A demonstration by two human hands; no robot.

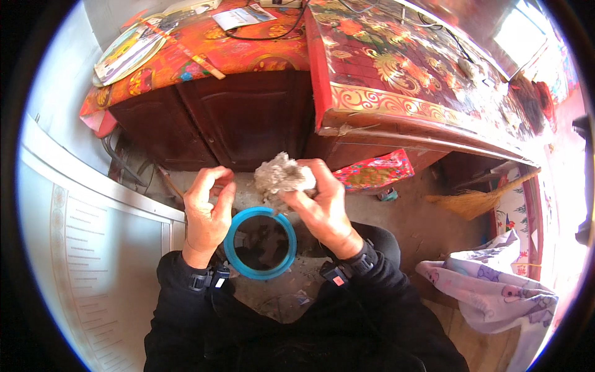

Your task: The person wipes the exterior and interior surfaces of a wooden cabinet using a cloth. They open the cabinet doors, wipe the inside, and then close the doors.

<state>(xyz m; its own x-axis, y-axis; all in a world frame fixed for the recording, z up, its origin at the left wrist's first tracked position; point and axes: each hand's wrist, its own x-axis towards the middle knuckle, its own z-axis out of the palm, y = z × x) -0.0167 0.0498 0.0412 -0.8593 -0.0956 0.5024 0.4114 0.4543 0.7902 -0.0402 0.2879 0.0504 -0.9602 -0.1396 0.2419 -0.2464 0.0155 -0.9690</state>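
My right hand [320,204] grips a ragged grey-white clump [281,176] of fibrous-looking material between thumb and fingers. Just left of the clump, my left hand [211,207] is raised, its thumb and fingertips curled towards each other with a small gap; nothing shows between them. Below both hands, on the floor between my knees, stands a round container with a bright blue rim [232,262] and a dark inside. What lies in it cannot be made out. The clump hangs above the container's upper edge without touching it.
Dark wooden cabinets [246,116] stand ahead under a red patterned cover. A red floral box [376,171] and a straw broom [469,202] are to the right, near a printed cloth [488,283]. A white panelled door [102,260] is at the left.
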